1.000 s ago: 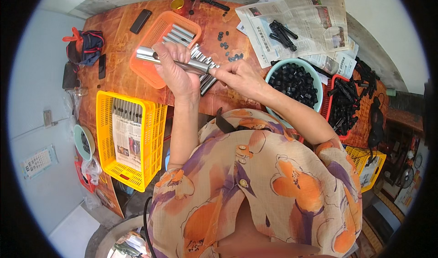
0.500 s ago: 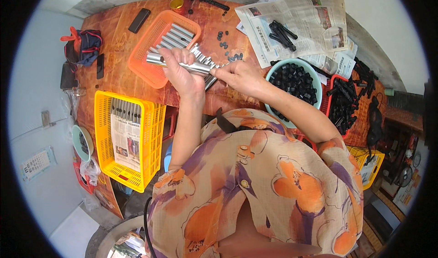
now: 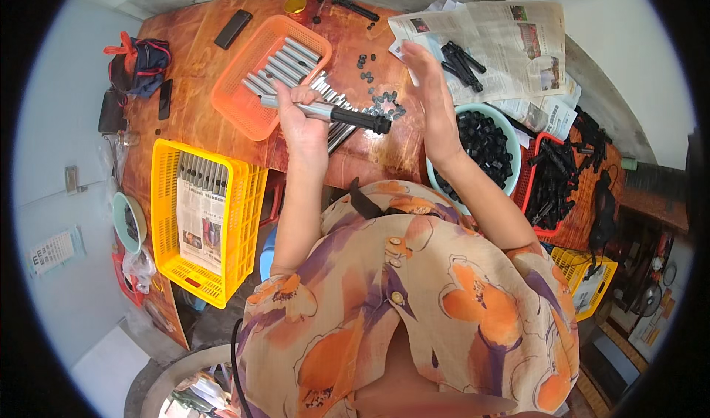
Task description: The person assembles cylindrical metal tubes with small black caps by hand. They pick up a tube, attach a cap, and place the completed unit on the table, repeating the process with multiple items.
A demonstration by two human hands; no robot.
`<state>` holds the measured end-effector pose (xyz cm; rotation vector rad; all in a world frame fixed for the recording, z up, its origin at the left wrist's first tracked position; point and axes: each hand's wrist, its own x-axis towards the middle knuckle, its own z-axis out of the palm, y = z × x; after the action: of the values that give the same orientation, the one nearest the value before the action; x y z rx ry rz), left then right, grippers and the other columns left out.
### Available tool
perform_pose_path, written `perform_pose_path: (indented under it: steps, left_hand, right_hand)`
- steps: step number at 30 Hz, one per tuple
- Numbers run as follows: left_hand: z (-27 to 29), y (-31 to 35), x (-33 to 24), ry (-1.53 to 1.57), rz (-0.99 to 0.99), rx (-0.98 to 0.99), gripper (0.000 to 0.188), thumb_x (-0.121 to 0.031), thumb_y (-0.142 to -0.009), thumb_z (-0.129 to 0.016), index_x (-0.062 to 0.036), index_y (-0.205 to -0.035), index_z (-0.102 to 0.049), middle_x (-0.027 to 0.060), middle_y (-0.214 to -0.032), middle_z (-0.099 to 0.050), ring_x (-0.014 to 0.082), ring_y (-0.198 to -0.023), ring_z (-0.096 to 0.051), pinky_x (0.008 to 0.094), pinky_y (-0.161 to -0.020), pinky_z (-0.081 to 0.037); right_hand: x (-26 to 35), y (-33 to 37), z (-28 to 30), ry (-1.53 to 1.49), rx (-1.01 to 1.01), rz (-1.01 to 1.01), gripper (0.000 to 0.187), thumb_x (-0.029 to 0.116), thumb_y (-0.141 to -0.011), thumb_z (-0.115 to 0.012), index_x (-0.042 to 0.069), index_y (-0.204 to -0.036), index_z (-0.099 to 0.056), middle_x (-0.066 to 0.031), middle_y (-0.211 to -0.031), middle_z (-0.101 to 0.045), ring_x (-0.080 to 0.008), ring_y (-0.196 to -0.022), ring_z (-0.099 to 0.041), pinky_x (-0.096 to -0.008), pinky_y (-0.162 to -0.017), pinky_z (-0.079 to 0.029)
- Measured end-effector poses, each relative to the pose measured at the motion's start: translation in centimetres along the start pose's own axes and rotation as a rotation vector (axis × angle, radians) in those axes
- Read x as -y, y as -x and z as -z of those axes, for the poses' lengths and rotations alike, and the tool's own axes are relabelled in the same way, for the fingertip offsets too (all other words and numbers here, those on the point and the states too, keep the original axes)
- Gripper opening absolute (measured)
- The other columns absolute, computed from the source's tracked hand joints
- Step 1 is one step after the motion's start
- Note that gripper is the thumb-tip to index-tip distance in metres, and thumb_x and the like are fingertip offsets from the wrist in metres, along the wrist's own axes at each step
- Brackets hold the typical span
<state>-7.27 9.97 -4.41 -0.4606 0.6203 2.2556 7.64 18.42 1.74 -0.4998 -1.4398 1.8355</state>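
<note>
My left hand (image 3: 305, 126) is closed around a silver metal tube (image 3: 319, 110) above the near edge of the table. From the tube's right end sticks out a black ribbed plastic piece (image 3: 362, 119). To the right of it, my right hand (image 3: 435, 100) is raised with its fingers stretched out and holds nothing. Beyond my left hand, an orange basket (image 3: 231, 106) contains several silver tubes (image 3: 285, 65). More loose tubes (image 3: 340, 133) lie on the table, partly hidden by the held one. Small dark caps (image 3: 388, 102) are scattered past the black piece.
A pale green bowl (image 3: 518, 146) of black caps and a red basket (image 3: 529, 185) of black parts are at the right. Newspaper (image 3: 510, 34) bearing black pieces lies at the back. At lower left stands a yellow crate (image 3: 168, 259). A phone (image 3: 234, 29) rests far left.
My right hand has left the tube's end, moved right and up, and opened. A black plastic piece now protrudes from that end. My left hand keeps its hold.
</note>
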Motion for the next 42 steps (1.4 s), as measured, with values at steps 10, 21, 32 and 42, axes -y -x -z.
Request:
perform_pose_path:
  steps: [10, 21, 32, 42]
  left_hand:
    - [-1.9, 2.4, 2.1, -0.052, -0.020, 0.162, 0.030, -0.027, -0.093, -0.060, -0.0124, -0.074, -0.042, -0.0039, -0.062, -0.033, 0.0072, -0.054, -0.032, 0.0202, -0.049, -0.033]
    - [-3.7, 5.1, 2.4, -0.108, -0.193, 0.307, 0.023, -0.007, -0.089, -0.065, -0.0154, -0.087, -0.043, -0.0038, -0.070, -0.041, 0.0077, -0.060, -0.039, 0.0236, -0.054, -0.035]
    - [-5.4, 7.3, 2.7, -0.146, -0.396, 0.443, 0.027, -0.021, -0.095, -0.059, -0.0137, -0.078, -0.039, -0.0051, -0.067, -0.035, 0.0050, -0.058, -0.034, 0.0205, -0.053, -0.032]
    - [-4.9, 6.6, 3.0, -0.057, -0.323, 0.457, 0.024, -0.022, -0.096, -0.057, -0.0148, -0.084, -0.038, -0.0045, -0.066, -0.034, 0.0061, -0.059, -0.035, 0.0211, -0.054, -0.035]
  right_hand:
    - [-1.9, -0.5, 0.8, 0.268, 0.019, 0.020, 0.043, 0.035, -0.098, -0.047, 0.003, -0.127, -0.048, -0.0117, -0.114, -0.055, -0.0164, -0.101, -0.054, -0.0287, -0.084, -0.044]
    - [-2.4, 3.6, -0.4, 0.461, -0.060, 0.049, 0.014, 0.013, -0.095, -0.051, 0.003, -0.105, -0.053, -0.0085, -0.085, -0.055, -0.0136, -0.068, -0.053, -0.0263, -0.060, -0.043]
    - [-1.3, 3.1, -2.3, 0.588, -0.069, 0.209, 0.012, 0.002, -0.091, -0.042, 0.001, -0.101, -0.050, -0.0128, -0.086, -0.055, -0.0229, -0.070, -0.058, -0.0318, -0.064, -0.047]
    - [-1.5, 2.6, -2.8, 0.677, -0.052, 0.311, 0.011, 0.002, -0.090, -0.042, 0.002, -0.098, -0.050, -0.0097, -0.074, -0.055, -0.0185, -0.060, -0.055, -0.0302, -0.056, -0.045]
